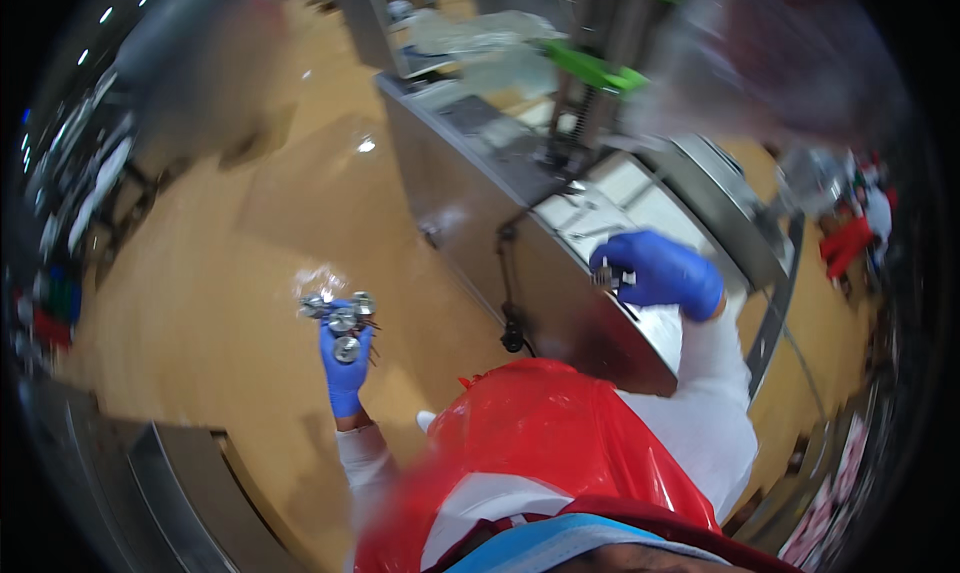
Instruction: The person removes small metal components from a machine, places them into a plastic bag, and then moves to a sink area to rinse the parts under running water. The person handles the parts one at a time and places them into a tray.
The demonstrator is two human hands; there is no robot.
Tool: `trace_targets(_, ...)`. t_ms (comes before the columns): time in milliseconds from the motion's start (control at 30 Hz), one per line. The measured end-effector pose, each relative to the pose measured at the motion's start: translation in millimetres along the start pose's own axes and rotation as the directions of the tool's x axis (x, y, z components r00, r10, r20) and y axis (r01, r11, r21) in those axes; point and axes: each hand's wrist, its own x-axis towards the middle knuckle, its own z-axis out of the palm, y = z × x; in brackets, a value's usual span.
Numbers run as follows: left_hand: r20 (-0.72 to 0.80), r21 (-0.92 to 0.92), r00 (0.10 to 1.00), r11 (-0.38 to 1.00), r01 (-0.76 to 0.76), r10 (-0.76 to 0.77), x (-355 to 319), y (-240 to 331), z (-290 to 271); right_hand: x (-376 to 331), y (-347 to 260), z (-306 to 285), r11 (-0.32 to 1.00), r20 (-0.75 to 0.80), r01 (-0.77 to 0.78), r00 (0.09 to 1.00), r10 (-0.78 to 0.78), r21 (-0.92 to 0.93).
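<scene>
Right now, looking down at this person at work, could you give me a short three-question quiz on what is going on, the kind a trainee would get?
1. True or false: the left hand in a blue glove holds a bunch of small round metal pieces.
2. What does the right hand rest over? A) the tan floor B) the steel machine top C) a cardboard box
3. Fill in: the person wears a shiny ___ apron over white sleeves.

Key
1. True.
2. B. The right hand pinches a small item there; what it is cannot be told.
3. Red.
</scene>
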Motion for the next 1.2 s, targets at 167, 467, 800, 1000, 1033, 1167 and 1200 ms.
trace_targets(167,0.044,0.063,0.962,0.962,0.265,-0.268,-50,-31,-72,118,-23,123,0.995,-0.024,0.036,0.999,-0.034,0.091)
trace_targets(467,-0.033,0.216,0.952,0.928,0.304,-0.304,-8,-142,-166,133,123,423,0.826,0.252,-0.537,0.834,0.491,0.169)
trace_targets(800,-0.191,0.38,0.81,0.72,0.581,-0.554,54,-349,-314,276,218,604,0.727,0.795,-0.596,0.23,0.561,-0.341)
trace_targets(1000,-0.364,0.571,0.258,0.004,0.821,-0.895,44,-398,-343,656,201,576,0.96,0.439,-0.28,0.863,0.249,0.007)
trace_targets(1033,-0.363,0.558,0.223,-0.019,0.83,-0.904,63,-410,-343,721,183,547,0.887,0.229,-0.376,0.919,0.321,0.268)
trace_targets(1167,-0.355,0.473,0.1,-0.087,0.877,-0.93,138,-474,-341,944,110,404,0.974,-0.015,-0.108,0.993,0.113,0.2)
trace_targets(1200,-0.348,0.463,0.077,-0.1,0.881,-0.934,158,-488,-345,975,113,396,0.978,-0.016,-0.089,0.996,0.093,0.187)
